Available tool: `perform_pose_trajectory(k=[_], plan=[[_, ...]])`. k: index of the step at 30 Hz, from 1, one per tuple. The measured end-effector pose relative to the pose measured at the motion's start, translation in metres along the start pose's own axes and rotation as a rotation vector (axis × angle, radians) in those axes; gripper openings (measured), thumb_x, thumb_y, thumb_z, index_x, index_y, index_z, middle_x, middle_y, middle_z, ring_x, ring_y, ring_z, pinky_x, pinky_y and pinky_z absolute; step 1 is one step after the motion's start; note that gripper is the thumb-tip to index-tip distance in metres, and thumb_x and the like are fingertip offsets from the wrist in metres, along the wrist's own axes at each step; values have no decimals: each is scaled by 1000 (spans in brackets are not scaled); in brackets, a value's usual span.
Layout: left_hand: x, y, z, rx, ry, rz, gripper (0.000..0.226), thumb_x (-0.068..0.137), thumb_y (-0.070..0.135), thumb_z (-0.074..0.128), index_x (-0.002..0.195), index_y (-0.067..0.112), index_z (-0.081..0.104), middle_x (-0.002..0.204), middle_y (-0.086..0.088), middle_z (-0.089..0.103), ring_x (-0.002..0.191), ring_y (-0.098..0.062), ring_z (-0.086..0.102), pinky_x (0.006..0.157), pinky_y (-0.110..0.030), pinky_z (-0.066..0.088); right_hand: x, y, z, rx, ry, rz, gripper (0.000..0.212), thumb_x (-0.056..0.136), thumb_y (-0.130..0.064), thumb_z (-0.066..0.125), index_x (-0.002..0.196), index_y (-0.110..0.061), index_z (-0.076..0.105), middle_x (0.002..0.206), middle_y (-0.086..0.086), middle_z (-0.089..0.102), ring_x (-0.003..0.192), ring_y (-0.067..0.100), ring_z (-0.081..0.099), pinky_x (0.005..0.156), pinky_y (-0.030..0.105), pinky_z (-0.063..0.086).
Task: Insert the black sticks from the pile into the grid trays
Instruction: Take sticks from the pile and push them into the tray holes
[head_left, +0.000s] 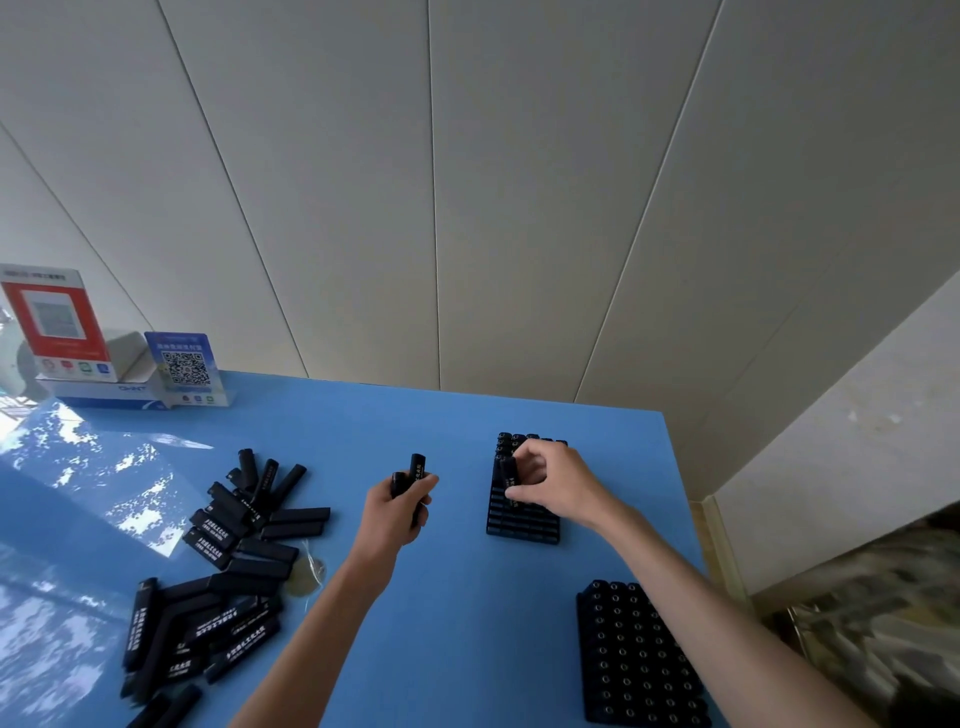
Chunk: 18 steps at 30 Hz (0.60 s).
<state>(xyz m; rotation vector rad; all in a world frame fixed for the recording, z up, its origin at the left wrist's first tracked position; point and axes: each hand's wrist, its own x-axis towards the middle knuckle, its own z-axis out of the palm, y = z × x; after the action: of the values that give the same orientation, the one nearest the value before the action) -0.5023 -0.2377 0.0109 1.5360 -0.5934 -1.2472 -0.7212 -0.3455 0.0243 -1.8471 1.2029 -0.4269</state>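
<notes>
On the blue counter (457, 597), pile of black sticks (228, 566) at 9 o'clock, loose and overlapping, some with white print. Full grid tray (636, 657) at 5 o'clock, every slot showing a stick top. Second grid tray (522, 512) at 1 o'clock, far rows filled. Right hand (558, 486) over that tray, fingers pinching one upright stick (508, 474) at its left edge. Left hand (397, 512) mid-counter, curled round two sticks (410, 480) pointing up. QR code signs (184, 366) at 10 o'clock by the wall.

One head-worn wide-angle view looks forward and down over the blue table (467, 597), near, toward the panelled wall (467, 182).
</notes>
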Motion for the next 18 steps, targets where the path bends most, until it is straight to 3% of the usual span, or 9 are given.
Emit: perform_pose_trajectory(k=[3, 7, 10, 13, 18], plan=[[1, -3, -1, 14, -20, -18, 17, 95, 19, 69, 89, 6, 60, 71, -2, 55, 53, -12, 45, 51, -25, 30, 4, 5, 7, 24, 52, 31, 11, 83, -16, 80, 82, -14, 69, 80, 5, 74, 68, 11, 66, 72, 31, 57], [2, -6, 0, 30, -35, -50, 18, 95, 20, 69, 92, 3, 63, 68, 0, 56, 52, -11, 45, 49, -24, 30, 8, 8, 10, -85, 137, 25, 8, 80, -17, 81, 80, -15, 72, 73, -6, 72, 63, 2, 64, 66, 17, 50], [4, -8, 0, -22, -56, -90, 18, 99, 13, 58, 103, -1, 68, 77, -5, 54, 49, -10, 44, 44, -22, 27, 10, 12, 12, -166, 175, 9, 11, 81, -14, 78, 85, -19, 69, 74, -9, 70, 66, 4, 66, 68, 13, 49], [5, -11, 0, -58, -74, -96, 25, 102, 10, 48, 109, 1, 70, 85, -8, 50, 50, -10, 45, 41, -21, 27, 13, 14, 16, -222, 199, -28, 11, 88, -18, 74, 99, -15, 74, 83, -5, 72, 73, 9, 67, 78, 20, 51], [6, -13, 0, 22, -94, -81, 21, 104, 18, 54, 113, 10, 72, 87, -3, 58, 61, -11, 53, 49, -21, 27, 16, 18, 21, -296, 194, -81, 19, 90, -18, 73, 108, -13, 76, 96, 2, 77, 86, 16, 70, 87, 32, 54]])
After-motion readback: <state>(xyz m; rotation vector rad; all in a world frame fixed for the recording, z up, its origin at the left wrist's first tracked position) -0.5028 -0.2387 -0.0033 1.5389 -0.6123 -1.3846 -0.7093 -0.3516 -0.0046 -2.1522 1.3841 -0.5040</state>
